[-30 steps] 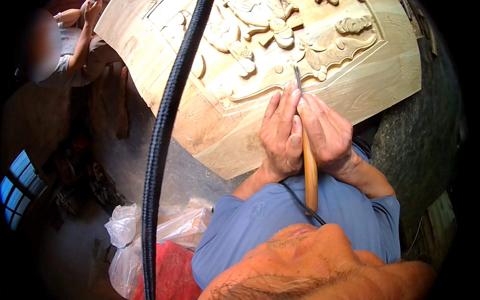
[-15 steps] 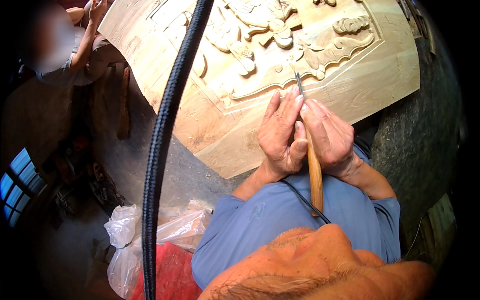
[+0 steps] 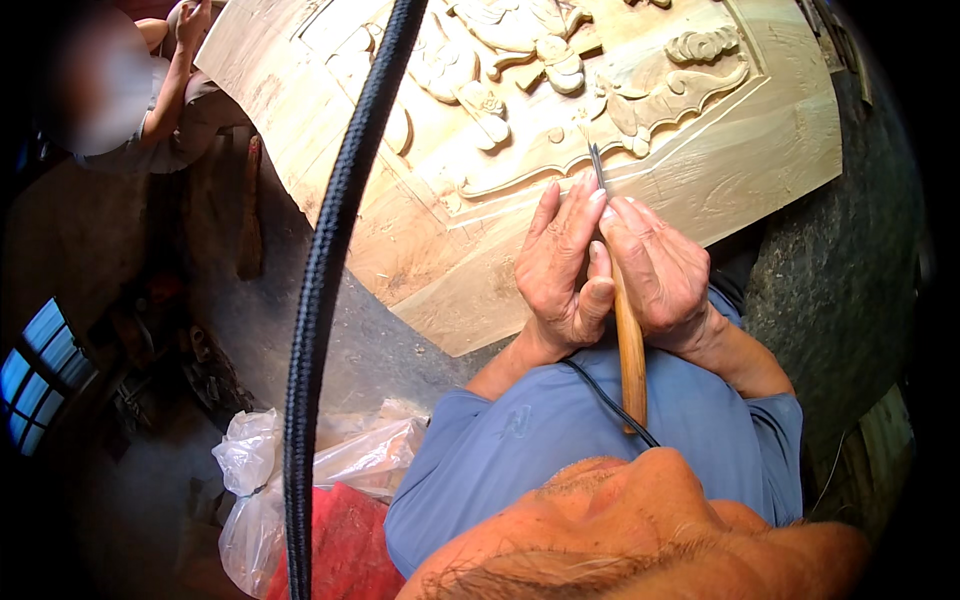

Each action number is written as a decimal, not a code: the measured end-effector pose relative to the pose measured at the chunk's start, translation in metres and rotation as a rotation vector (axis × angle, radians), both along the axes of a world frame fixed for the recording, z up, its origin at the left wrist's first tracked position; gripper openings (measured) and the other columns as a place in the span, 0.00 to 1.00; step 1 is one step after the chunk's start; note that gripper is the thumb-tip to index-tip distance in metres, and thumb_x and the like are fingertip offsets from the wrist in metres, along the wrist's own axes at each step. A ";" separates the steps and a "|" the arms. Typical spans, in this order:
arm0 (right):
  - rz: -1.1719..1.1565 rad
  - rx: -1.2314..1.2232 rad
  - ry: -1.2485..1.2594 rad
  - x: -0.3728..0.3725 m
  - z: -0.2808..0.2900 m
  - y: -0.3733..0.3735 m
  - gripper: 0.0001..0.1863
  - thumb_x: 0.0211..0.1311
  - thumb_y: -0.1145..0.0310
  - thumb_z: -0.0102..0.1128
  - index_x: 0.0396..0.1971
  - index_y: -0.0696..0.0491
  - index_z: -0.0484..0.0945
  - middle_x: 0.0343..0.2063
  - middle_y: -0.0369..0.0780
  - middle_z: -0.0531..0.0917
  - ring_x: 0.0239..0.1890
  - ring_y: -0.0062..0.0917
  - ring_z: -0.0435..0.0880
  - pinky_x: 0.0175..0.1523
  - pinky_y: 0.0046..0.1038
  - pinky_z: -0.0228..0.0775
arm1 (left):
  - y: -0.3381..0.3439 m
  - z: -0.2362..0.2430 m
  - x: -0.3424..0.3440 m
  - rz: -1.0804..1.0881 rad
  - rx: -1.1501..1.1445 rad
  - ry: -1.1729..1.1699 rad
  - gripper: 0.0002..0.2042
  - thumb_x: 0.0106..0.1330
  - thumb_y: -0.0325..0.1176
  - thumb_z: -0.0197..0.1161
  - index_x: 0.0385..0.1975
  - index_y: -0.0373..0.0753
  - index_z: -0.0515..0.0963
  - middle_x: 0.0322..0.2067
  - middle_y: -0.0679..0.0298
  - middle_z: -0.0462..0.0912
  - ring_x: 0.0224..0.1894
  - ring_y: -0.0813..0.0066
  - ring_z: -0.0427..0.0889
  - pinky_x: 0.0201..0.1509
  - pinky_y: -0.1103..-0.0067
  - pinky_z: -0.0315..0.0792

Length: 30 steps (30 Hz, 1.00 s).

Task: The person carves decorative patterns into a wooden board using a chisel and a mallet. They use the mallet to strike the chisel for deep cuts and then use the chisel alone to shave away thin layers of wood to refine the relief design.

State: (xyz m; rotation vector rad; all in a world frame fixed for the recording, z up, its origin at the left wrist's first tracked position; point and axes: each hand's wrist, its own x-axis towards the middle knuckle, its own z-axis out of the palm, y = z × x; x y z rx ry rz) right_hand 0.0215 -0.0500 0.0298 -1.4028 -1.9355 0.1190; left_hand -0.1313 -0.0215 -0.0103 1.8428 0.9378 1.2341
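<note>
A carving chisel [image 3: 631, 360] with a long wooden handle and a dark, narrow metal blade lies between my hands. My right hand [image 3: 655, 265] is closed around the upper handle, near the blade. Alongside it, the fingers of my left hand [image 3: 562, 262] press against the blade, the thumb bent beside the handle. The blade tip meets the pale wooden panel [image 3: 760, 185] just below a wavy carved border. Relief figures [image 3: 485, 100] and curled shapes rise from the panel's recessed middle. The handle's butt end points back at my chest.
A black braided cable [image 3: 330, 240] crosses the left of the view. Another person [image 3: 170, 110] sits beyond the panel's far left corner. At lower left are a clear plastic bag [image 3: 250, 460] and a red cloth-like thing [image 3: 345, 545]. A thin black cord [image 3: 605, 400] hangs over my shirt.
Both hands and the chisel keep almost the same place and grip. The view has shifted very slightly.
</note>
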 end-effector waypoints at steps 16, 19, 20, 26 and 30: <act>-0.022 0.013 -0.042 -0.007 -0.001 0.003 0.17 0.67 0.73 0.68 0.49 0.72 0.83 0.42 0.60 0.89 0.45 0.53 0.94 0.54 0.44 0.90 | -0.001 0.002 0.000 0.002 -0.033 0.031 0.24 0.81 0.32 0.48 0.64 0.18 0.79 0.63 0.34 0.85 0.71 0.39 0.83 0.81 0.50 0.67; -0.027 0.018 -0.048 -0.008 -0.001 0.002 0.17 0.68 0.73 0.68 0.49 0.72 0.84 0.42 0.60 0.89 0.45 0.53 0.94 0.54 0.44 0.90 | -0.001 0.002 0.000 0.002 -0.030 0.033 0.24 0.81 0.32 0.48 0.64 0.18 0.79 0.63 0.33 0.84 0.71 0.39 0.83 0.81 0.50 0.67; -0.027 0.020 -0.050 -0.008 -0.002 0.002 0.17 0.68 0.73 0.68 0.49 0.72 0.84 0.42 0.60 0.89 0.45 0.53 0.94 0.54 0.44 0.90 | -0.001 0.002 0.000 0.002 -0.026 0.029 0.24 0.81 0.32 0.48 0.65 0.18 0.79 0.64 0.33 0.84 0.71 0.39 0.83 0.81 0.50 0.67; -0.030 0.031 -0.052 -0.004 -0.008 0.007 0.18 0.69 0.73 0.68 0.51 0.72 0.83 0.43 0.60 0.89 0.46 0.53 0.94 0.53 0.43 0.90 | 0.000 0.002 0.002 0.009 -0.035 0.081 0.25 0.81 0.33 0.48 0.67 0.18 0.77 0.64 0.32 0.84 0.71 0.41 0.83 0.82 0.52 0.65; -0.020 0.023 0.003 -0.002 -0.008 0.006 0.18 0.68 0.73 0.68 0.51 0.71 0.83 0.44 0.60 0.89 0.46 0.53 0.94 0.53 0.43 0.90 | 0.000 0.003 0.002 0.002 -0.033 0.079 0.25 0.80 0.32 0.50 0.67 0.18 0.77 0.64 0.33 0.84 0.72 0.41 0.83 0.82 0.53 0.65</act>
